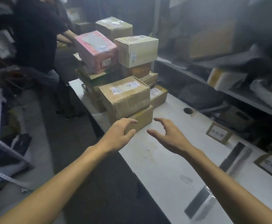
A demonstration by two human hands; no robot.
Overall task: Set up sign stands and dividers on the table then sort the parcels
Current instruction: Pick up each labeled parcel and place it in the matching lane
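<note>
A stack of parcels stands on the far half of the white table (161, 160). The nearest brown taped parcel (125, 96) with a white label rests on a flat cardboard box (142, 118). Behind it sit a pink parcel (96, 51) and a cream box (137, 50). My left hand (117, 135) hovers with spread fingers just in front of the flat box's left corner, holding nothing. My right hand (167, 135) is open above the table, right of that corner. Two framed sign stands (219, 132) (271, 164) and two dark dividers (234, 156) (198, 202) lie along the table's right side.
A person in a black shirt (36, 33) stands at the far left of the table with arms near the parcel stack. A grey shelf (229, 92) with more packages runs along the right. A cable hole (188, 110) opens in the tabletop. Clutter fills the left floor.
</note>
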